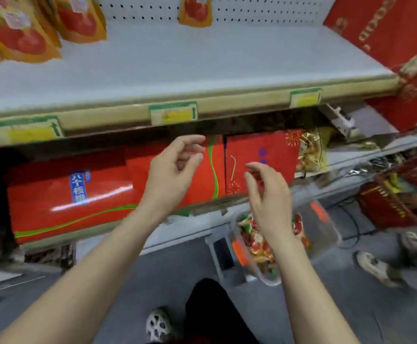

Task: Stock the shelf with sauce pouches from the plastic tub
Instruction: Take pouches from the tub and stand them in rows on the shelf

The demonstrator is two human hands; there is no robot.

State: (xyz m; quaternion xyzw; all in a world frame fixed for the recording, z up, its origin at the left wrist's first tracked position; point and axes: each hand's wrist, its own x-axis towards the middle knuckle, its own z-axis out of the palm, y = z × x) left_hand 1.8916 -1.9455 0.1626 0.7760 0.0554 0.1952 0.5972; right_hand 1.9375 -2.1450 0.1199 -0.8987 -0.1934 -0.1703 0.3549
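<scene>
Several orange sauce pouches (19,33) with red tomato pictures stand at the far left of the white shelf (177,60); one more pouch (195,11) stands alone at the back middle. A clear plastic tub (324,227) with more pouches (259,247) sits on the floor, below right. My left hand (175,167) hovers in front of the lower shelf with loosely curled fingers and holds nothing. My right hand (269,197) hangs above the tub, fingers relaxed, empty.
Large red gift boxes (71,194) fill the lower shelf. Another red box (386,28) leans at the upper right. Price tags (174,112) line the shelf edge. Another person's shoe (373,266) is on the grey floor at right; my own shoe (158,324) is below.
</scene>
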